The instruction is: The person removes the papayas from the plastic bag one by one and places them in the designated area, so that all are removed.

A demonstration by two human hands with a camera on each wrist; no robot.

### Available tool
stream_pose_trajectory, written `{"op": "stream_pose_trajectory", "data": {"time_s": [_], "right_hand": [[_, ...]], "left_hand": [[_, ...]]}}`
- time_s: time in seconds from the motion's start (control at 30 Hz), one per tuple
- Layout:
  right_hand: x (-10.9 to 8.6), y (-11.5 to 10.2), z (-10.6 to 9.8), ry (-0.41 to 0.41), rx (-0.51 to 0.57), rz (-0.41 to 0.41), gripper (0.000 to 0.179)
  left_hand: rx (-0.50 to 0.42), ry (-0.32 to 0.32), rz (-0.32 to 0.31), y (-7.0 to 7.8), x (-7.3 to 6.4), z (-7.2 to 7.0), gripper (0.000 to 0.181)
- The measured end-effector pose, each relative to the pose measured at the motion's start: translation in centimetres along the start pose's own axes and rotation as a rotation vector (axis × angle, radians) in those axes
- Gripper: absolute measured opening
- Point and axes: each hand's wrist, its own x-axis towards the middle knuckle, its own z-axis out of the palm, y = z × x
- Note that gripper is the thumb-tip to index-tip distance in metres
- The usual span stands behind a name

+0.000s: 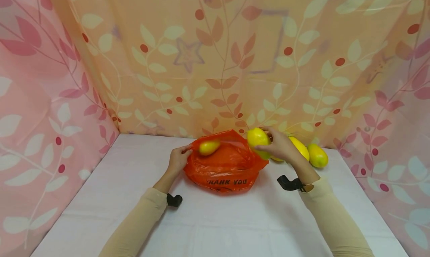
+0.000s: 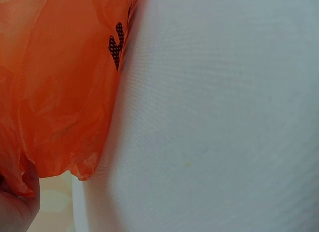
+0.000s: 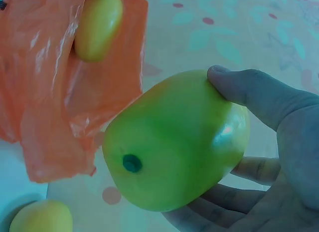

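An orange-red plastic bag point(image 1: 223, 173) with black lettering lies with its mouth spread on the table. At its left rim, my left hand point(image 1: 178, 160) pinches the plastic; the left wrist view catches only part of that hand point(image 2: 17, 207) at the lower left corner. A yellow mango point(image 1: 209, 148) shows inside the bag. My right hand point(image 1: 277, 143) grips another yellow-green mango point(image 1: 257, 137) above the bag's right edge. In the right wrist view the thumb and curled fingers lie around this mango point(image 3: 169, 147), whose dark green stem end shows.
Several more mangoes sit on the table at the right, such as a yellow one point(image 1: 299, 146) partly behind my right forearm and a yellow-green one point(image 1: 317, 155). The white table point(image 1: 215, 227) meets leaf-patterned curtains point(image 1: 208, 81) at the back and sides.
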Motion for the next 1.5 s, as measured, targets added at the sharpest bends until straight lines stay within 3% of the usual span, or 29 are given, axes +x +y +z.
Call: {"op": "stream_pose_trajectory", "data": {"time_s": [0.13,0.47,0.67,1.5], "right_hand": [[-0.6,0.9,-0.4,0.011,0.020,0.012,0.080],[-2.0,3.3,-1.2,0.057,-0.050,0.018,0.086],[-2.5,5.1,-1.2,0.056,-0.046,0.066,0.087],[-3.2,10.5,1.4,-0.001,-0.110,0.194,0.089]], "left_hand": [[0.004,0.000,0.001,0.0,0.0,-0.1,0.032],[-0.002,0.007,0.014,-0.1,0.1,-0.1,0.031],[-0.008,0.007,0.020,-0.1,0.2,-0.2,0.031],[0.004,0.007,0.013,-0.4,0.1,-0.3,0.033]]}}
